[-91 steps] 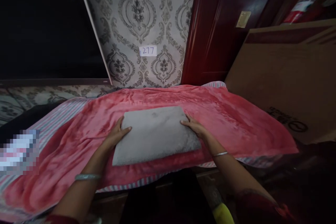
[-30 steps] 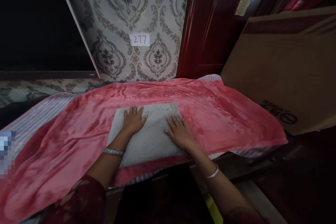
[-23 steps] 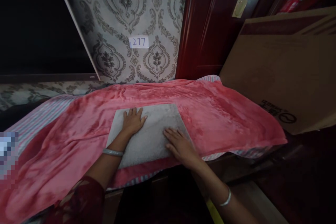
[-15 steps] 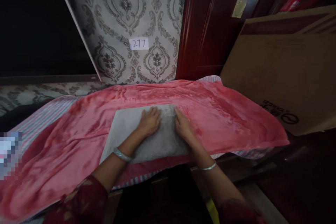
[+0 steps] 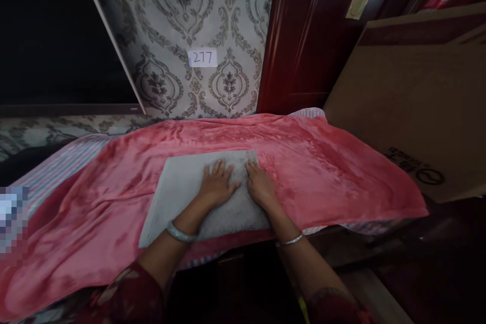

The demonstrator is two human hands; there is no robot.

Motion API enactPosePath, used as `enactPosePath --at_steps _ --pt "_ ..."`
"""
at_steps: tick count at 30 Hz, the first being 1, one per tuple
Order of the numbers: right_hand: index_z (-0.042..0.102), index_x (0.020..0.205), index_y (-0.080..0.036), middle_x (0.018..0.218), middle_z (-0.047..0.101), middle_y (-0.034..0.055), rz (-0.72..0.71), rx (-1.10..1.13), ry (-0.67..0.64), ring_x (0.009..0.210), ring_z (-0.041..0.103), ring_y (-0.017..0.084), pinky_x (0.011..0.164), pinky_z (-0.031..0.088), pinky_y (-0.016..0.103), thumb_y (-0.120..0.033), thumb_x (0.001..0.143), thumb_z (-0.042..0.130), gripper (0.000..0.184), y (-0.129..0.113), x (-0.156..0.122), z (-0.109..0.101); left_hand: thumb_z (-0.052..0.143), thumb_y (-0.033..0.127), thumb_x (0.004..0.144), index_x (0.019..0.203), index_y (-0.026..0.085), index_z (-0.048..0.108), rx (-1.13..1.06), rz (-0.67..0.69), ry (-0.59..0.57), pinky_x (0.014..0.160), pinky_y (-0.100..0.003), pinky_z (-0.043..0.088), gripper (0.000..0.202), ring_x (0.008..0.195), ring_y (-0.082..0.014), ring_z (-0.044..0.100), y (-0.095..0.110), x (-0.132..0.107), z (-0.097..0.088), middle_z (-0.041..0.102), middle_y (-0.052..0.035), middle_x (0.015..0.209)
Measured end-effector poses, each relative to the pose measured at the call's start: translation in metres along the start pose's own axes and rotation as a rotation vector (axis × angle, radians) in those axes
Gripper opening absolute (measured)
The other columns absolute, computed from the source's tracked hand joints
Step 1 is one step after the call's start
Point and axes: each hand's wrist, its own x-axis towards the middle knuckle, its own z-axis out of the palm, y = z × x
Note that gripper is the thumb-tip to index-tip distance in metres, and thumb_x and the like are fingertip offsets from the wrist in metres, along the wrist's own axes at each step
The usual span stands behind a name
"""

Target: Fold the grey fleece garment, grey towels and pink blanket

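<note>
A grey towel [image 5: 178, 187], flat and roughly rectangular, lies on a pink plush blanket [image 5: 326, 177]. My left hand [image 5: 218, 182] rests flat on the middle of the towel with its fingers spread. Along the towel's right edge lies my right hand [image 5: 261, 185], fingers stretched out and close together, palm down on the cloth. Neither hand grips anything. Part of the towel's right side is hidden under my right hand and forearm.
A striped cloth [image 5: 64, 157] shows from under the blanket. Behind stand a patterned wall with a paper label [image 5: 203, 57] and a dark red door [image 5: 304, 35]. A television [image 5: 64, 35] is at left, a large cardboard box [image 5: 417, 91] at right.
My left hand has spread its fingers and thumb wider on the towel. My right hand has turned from the towel's edge to lie flatter on it. The view has shifted slightly.
</note>
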Motion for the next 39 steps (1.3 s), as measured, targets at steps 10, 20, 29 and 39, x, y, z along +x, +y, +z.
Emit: enactPosePath --at_steps 10,20,29,39 --pt "0.038 0.152 -0.010 0.161 0.032 0.0099 0.024 0.015 -0.033 0.149 0.026 0.024 0.120 0.023 0.043 -0.010 0.091 0.031 0.062 -0.003 0.000 -0.002 0.036 0.050 0.098 0.155 0.013 0.030 0.013 -0.355 0.012 0.116 -0.069 0.017 0.068 0.152 -0.0365 0.017 -0.108 -0.053 -0.030 0.018 -0.0176 0.165" --pt "0.051 0.145 -0.017 0.145 0.055 0.0087 -0.076 0.366 0.247 0.136 0.047 0.021 0.119 0.029 0.045 -0.011 0.087 0.037 0.060 -0.001 -0.024 -0.004 0.037 0.030 0.098 0.148 0.018 0.043 0.040 0.051 0.121 0.120 -0.061 0.019 0.052 0.149 -0.0294 0.028 0.028 -0.066 -0.018 0.037 -0.0142 0.159" --pt "0.068 0.123 -0.014 0.134 0.063 0.0143 -0.161 0.353 0.332 0.134 0.050 0.025 0.116 0.035 0.049 -0.018 0.091 0.040 0.042 -0.012 -0.054 0.022 0.038 0.042 0.098 0.153 0.013 0.036 0.103 0.174 0.127 0.121 -0.057 0.022 0.063 0.150 -0.0312 0.027 0.059 -0.081 0.023 0.032 -0.0169 0.160" --pt "0.067 0.126 -0.015 0.137 0.061 0.0127 -0.175 0.340 0.340 0.136 0.046 0.026 0.119 0.032 0.049 -0.020 0.090 0.048 0.041 -0.013 -0.056 0.024 0.035 0.046 0.098 0.150 0.014 0.042 0.226 -0.226 0.130 0.118 -0.055 0.027 0.062 0.148 -0.0321 0.031 -0.048 -0.134 0.001 0.035 -0.0181 0.159"
